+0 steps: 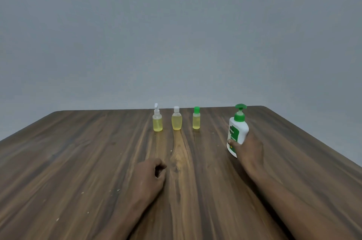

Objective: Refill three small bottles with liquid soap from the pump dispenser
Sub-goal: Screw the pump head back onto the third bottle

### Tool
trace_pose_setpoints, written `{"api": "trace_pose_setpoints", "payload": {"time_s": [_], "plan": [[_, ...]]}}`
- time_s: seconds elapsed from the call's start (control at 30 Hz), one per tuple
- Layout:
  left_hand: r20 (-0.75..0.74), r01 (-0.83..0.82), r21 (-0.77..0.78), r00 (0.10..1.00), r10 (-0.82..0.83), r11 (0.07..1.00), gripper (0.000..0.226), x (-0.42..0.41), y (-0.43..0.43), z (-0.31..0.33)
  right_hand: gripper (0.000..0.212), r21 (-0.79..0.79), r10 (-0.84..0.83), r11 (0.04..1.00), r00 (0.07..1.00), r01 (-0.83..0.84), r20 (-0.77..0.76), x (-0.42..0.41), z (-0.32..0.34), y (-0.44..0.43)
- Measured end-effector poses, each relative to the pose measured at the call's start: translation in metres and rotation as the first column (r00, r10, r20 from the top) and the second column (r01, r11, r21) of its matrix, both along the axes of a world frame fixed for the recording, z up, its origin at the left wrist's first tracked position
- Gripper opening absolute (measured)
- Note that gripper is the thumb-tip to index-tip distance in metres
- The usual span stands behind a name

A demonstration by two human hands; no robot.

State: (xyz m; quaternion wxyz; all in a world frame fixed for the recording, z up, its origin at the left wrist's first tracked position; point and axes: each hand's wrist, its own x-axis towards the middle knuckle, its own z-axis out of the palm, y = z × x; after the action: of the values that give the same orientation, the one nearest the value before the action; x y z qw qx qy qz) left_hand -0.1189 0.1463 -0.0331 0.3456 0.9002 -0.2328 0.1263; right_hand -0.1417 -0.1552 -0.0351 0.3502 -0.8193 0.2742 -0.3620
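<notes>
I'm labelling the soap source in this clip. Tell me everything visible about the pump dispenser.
The pump dispenser is a white, plastic-looking bottle with a green label, a green collar and a green pump head. It looks slightly tilted, its top leaning right. It is over the right part of the wooden table, apart from the green-capped bottle to its left. The right hand grips its lower body, thumb across the front. Whether its base rests on the table cannot be told.

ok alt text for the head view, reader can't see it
The right hand grips a white, green-topped pump dispenser at the right of a wooden table. To its left stand a spray bottle, a white-cap bottle and a green-cap bottle, all holding yellow liquid; the left hand rests loosely curled.
</notes>
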Motion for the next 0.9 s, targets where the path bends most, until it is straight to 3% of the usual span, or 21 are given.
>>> {"api": "trace_pose_setpoints", "payload": {"time_s": [0.23,0.33,0.7,0.9], "plan": [[0.004,0.032,0.032,0.999,-0.032,0.999,0.013,0.0,-0.005,0.001,0.041,0.037,0.168,0.985,0.985,-0.169,0.039,0.046,0.041,-0.035],[-0.001,0.027,0.04,1.0,-0.027,0.999,0.011,0.003,-0.005,-0.002,0.05,0.086,0.195,0.976,0.977,-0.201,0.082,0.082,0.051,-0.046],[0.035,0.073,0.118,0.996,-0.078,0.99,0.015,0.011,-0.007,-0.007,0.048,0.173,0.142,0.973,0.988,-0.15,0.056,0.154,0.017,-0.056],[0.042,0.065,0.113,0.997,-0.07,0.991,0.013,0.011,-0.007,-0.009,0.04,0.257,0.257,0.93,0.965,-0.264,0.058,0.159,0.011,-0.063]]}}
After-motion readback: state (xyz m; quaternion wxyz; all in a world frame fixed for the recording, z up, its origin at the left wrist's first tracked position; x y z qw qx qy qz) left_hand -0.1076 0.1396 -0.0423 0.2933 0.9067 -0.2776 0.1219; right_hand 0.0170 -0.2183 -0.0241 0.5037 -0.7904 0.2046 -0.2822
